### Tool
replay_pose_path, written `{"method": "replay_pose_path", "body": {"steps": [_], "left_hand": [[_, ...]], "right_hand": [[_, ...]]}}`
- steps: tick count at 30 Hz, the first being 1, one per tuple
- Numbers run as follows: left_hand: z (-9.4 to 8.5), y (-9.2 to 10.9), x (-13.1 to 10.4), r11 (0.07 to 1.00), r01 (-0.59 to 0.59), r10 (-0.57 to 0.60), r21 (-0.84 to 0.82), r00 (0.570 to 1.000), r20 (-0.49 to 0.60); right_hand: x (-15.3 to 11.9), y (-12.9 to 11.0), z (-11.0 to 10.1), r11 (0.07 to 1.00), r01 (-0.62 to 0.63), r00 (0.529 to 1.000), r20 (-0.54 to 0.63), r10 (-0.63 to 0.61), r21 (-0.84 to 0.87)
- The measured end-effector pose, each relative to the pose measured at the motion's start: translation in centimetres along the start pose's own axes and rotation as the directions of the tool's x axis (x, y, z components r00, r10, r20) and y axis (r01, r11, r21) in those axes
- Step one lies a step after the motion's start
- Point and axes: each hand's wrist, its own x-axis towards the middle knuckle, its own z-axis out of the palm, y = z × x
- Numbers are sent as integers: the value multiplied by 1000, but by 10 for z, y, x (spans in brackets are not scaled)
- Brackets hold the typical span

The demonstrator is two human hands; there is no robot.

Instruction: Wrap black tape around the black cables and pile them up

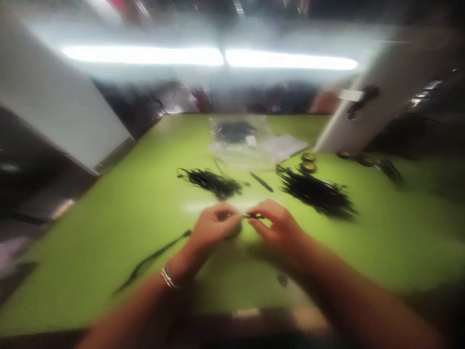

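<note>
Over the green tabletop [145,213], my left hand [215,227] and my right hand [279,224] meet with their fingertips close together. Between them runs a short, thin black cord [257,216]. My right thumb and forefinger pinch it, and the left fingertips close on its other end, mostly hidden. A bracelet circles my left wrist. Just beyond the hands lie two bundles of black cords, a smaller left bundle [212,182] and a larger right bundle [316,193]. A long black strip [152,257] stretches beside my left forearm.
A slim dark tool [261,182] lies between the bundles. Farther back are a clear plastic bag [236,152] with dark contents, a pale sheet [285,145] and two small tape rolls [308,166]. White panels flank the table; a bright tube lamp [145,55] hangs across the back.
</note>
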Motion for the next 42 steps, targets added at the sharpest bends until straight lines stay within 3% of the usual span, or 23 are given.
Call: {"method": "replay_pose_path", "body": {"steps": [3,6,8,11,14,20,23,25,27,30,33,35,37,39,42], "left_hand": [[2,-2,0,924,-301,307,237,952,13],[3,-2,0,874,-406,411,266,911,38],[2,-1,0,919,-340,337,200,940,49],[1,1,0,997,-72,67,40,992,107],[1,1,0,976,168,-150,-140,980,131],[3,2,-3,920,252,-219,-301,966,140],[4,4,-4,944,188,-175,-273,982,71],[5,3,-4,968,125,-123,-218,992,21],[4,1,-3,995,-4,2,-96,1000,-25],[5,-4,-3,951,-261,267,164,963,-15],[6,-5,-4,903,-344,349,255,937,28],[7,-1,-4,960,-230,233,159,973,5],[7,4,-3,998,-27,29,-52,999,26],[5,9,-2,955,135,-114,-265,989,93],[2,11,0,876,200,-162,-438,979,123]], "right_hand": [[1,2,0,987,-131,977,183,113,91],[1,2,0,981,-166,962,234,139,99],[-1,1,1,993,-112,987,124,106,39],[-4,-1,4,980,29,998,-52,-40,-196],[-5,-1,4,905,117,977,-116,-178,-408],[-5,0,0,817,161,940,-166,-298,-554],[-3,0,1,858,151,957,-143,-251,-491],[-3,0,2,927,125,977,-117,-176,-355],[-2,0,2,986,55,995,-68,-67,-157],[0,0,0,994,-98,991,97,93,52],[0,1,-2,980,-185,965,203,168,70],[0,2,-2,983,-170,976,150,157,76],[-1,2,0,994,-97,995,36,95,49],[-3,1,2,998,-19,997,-76,15,-56],[-6,-2,5,962,31,983,-164,-77,-270]]}}
